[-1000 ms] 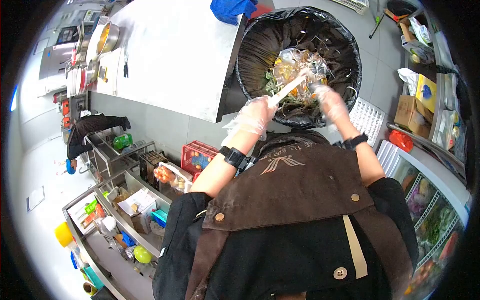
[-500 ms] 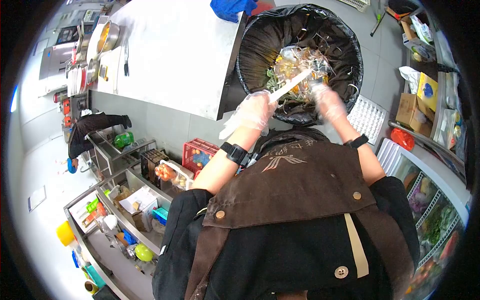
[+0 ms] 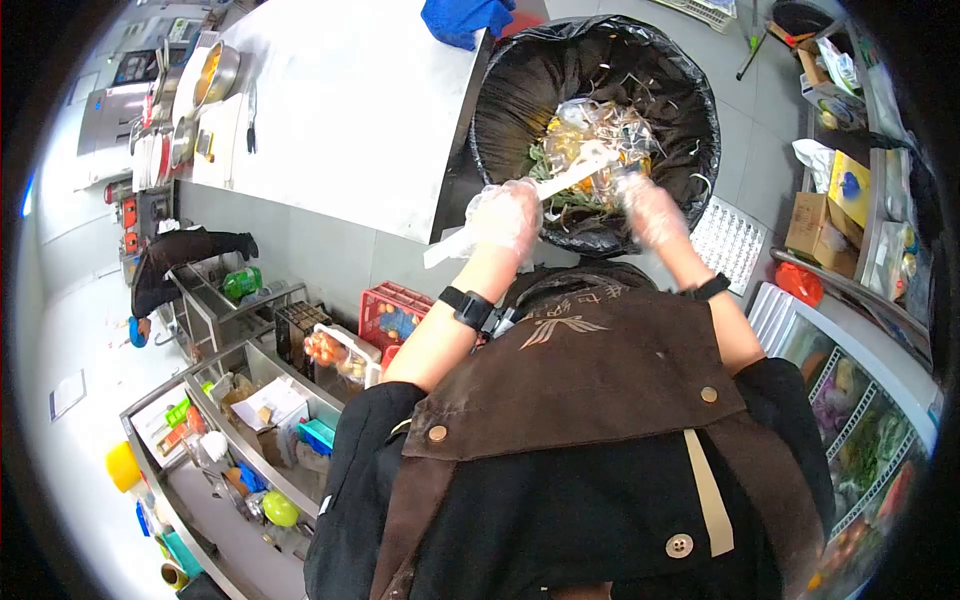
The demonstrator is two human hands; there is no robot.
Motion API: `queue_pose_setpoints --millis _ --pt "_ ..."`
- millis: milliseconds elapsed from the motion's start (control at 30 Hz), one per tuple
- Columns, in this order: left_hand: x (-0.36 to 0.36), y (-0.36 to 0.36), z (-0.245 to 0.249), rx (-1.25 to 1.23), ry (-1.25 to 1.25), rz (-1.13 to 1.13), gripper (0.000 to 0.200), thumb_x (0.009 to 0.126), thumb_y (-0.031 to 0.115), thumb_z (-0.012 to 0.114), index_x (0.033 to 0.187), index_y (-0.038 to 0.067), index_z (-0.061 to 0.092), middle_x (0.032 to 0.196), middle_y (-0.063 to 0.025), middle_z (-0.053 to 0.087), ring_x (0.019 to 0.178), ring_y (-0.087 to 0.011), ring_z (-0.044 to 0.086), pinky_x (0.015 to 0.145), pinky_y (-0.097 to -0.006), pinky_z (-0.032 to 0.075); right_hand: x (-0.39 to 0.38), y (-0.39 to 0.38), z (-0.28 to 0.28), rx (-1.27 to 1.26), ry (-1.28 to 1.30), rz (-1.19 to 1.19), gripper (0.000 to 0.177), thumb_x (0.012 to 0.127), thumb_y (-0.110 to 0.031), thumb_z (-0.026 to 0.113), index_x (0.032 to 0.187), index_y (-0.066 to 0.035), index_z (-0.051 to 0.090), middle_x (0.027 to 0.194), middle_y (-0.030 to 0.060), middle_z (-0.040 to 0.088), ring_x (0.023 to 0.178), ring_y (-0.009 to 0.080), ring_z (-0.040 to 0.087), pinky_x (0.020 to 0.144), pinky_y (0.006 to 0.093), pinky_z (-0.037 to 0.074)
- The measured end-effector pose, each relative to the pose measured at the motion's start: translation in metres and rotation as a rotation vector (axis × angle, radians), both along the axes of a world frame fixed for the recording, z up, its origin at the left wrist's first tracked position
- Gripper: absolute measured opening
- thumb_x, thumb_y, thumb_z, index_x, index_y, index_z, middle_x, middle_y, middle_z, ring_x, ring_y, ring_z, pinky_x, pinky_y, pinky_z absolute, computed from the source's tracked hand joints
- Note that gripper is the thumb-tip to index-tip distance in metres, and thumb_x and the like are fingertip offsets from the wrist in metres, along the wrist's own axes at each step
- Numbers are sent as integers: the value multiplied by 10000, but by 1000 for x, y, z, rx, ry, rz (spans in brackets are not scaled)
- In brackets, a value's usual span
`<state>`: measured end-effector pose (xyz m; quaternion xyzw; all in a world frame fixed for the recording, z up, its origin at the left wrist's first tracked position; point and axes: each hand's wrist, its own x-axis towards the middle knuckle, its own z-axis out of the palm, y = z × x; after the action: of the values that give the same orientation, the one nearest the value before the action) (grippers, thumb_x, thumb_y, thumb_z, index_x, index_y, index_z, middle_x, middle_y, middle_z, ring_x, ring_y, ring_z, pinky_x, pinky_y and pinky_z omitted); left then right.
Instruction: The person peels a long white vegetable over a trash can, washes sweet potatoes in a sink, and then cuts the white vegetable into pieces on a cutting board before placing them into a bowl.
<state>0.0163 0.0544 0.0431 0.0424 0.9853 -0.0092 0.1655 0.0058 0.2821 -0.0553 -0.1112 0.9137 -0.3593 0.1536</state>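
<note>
My left hand (image 3: 506, 218), in a clear plastic glove, is wrapped round a long white item (image 3: 568, 178). One end of this item reaches over the bin and the other sticks out to the left below the hand. My right hand (image 3: 652, 212), also gloved and partly blurred, is over the near right part of the bin; whatever it may hold is too small to make out. Beneath both hands stands a round bin lined with a black bag (image 3: 694, 100). Food scraps and peelings (image 3: 600, 140) lie inside it.
Left of the bin is a white worktop (image 3: 350, 100) with a knife (image 3: 251, 130), a metal bowl (image 3: 218, 75) and a blue cloth (image 3: 462, 20). Crates, a metal sink unit and a person (image 3: 160, 265) are farther left. Boxes, an egg tray (image 3: 728, 243) and a glass-door fridge (image 3: 865, 430) stand right.
My left hand has shifted slightly left with the white item. My right hand has moved slightly left too. The view has shifted a little.
</note>
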Motion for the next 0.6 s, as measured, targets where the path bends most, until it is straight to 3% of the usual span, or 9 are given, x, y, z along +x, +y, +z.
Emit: queue_pose_setpoints --millis 67,167,267,333,400,467,500,567,600 --pt "1 1 0 -16 -8 9 182 859 169 420 849 88 583 755 -135 646 719 -297 651 624 -404 517 -16 32 -31 112 -142 -223 314 885 -315 450 1005 -50 570 939 227 610 852 373 590 736 410 465" --pt "0 -2 2 -48 -19 16 175 858 174 427 856 89 580 756 -134 647 718 -298 651 626 -406 517 -24 47 -24 295 -107 -135 278 898 -258 428 1033 -57 565 954 216 611 889 356 590 761 398 470" --pt "-2 -1 -1 -49 -12 17 166 856 176 434 862 90 576 757 -137 647 715 -304 650 626 -413 516 -5 12 22 -50 35 -143 294 938 -239 378 1064 -51 567 979 166 613 848 326 581 758 333 462" --pt "-1 -2 -1 -55 -21 15 161 855 176 438 867 91 575 758 -139 647 713 -307 650 625 -418 516 5 -13 25 -266 -267 -223 327 939 -290 378 1070 -45 552 920 195 608 826 363 563 759 367 454" --pt "0 -1 -1 -20 -32 21 158 853 179 444 873 92 574 760 -142 646 714 -309 650 631 -423 514 9 -13 15 -121 -202 -79 339 931 -317 384 1066 -50 543 897 221 602 845 383 565 749 405 453" --pt "2 -2 -5 -19 -34 9 152 850 180 451 875 94 574 759 -142 646 711 -308 650 631 -425 514 -1 -1 -26 -4 -184 -114 348 928 -319 384 1068 -40 537 939 235 592 873 405 552 747 425 451" --pt "4 -4 -9 -20 -39 4 147 847 182 458 876 96 574 759 -143 645 709 -308 650 631 -427 513 -9 10 -26 111 -312 -215 366 918 -335 393 1068 -31 528 924 233 598 830 410 559 718 437 456" --pt "4 -7 -14 2 -40 39 142 846 177 461 877 97 573 755 -141 645 707 -313 649 634 -426 514 -15 26 -16 126 -148 -295 377 910 -347 390 1077 -34 520 875 227 609 812 416 567 701 451 457" --pt "6 -9 -16 28 -48 71 137 845 173 463 878 99 573 752 -140 644 705 -317 647 638 -425 514 -22 33 -17 145 -211 -303 392 910 -371 379 1079 -46 518 937 236 598 861 410 563 735 448 453"
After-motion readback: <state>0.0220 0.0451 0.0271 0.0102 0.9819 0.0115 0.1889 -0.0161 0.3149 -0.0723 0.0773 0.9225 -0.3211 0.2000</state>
